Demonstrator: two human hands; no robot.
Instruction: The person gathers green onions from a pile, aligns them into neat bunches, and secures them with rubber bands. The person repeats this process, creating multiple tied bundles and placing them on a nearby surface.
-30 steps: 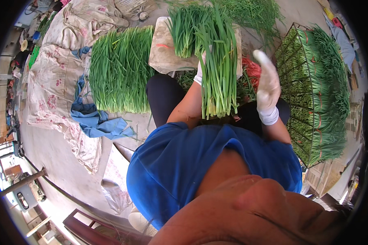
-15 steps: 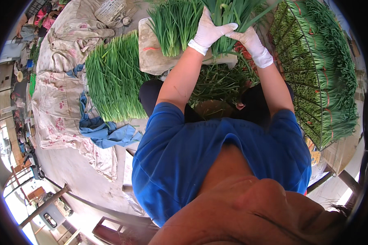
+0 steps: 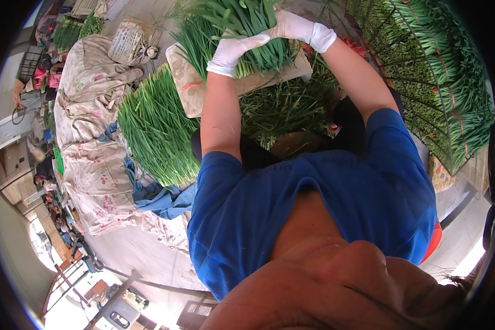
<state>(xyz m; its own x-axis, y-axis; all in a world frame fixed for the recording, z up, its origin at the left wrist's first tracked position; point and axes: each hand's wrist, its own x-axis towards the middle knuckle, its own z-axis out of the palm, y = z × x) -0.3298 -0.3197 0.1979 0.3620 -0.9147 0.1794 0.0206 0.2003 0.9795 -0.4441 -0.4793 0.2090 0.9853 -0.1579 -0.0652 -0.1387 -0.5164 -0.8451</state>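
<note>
In white gloves, my left hand [image 3: 231,54] and my right hand [image 3: 291,26] close from both sides around a thick bunch of chives [image 3: 258,52]. My two thumbs come close together at its near side. The bunch stands over a low pale board [image 3: 182,102]. More chives [image 3: 195,41] lie on the board, left of and partly behind my left hand. A red band [image 3: 191,86] rests at the board's left end. Some of my fingers are hidden behind the leaves.
A large heap of chives [image 3: 157,129] lies left of the board beside a flowered cloth [image 3: 93,159] and a blue cloth [image 3: 165,201]. Loose green leaves [image 3: 286,107] are piled before my knees. At right, tied bunches [image 3: 456,88] stand stacked in a dark metal frame [image 3: 444,124].
My hands and the bunch have shifted left across the board, toward the chives lying there. My right forearm now slants further inward. The whole view has turned slightly.
</note>
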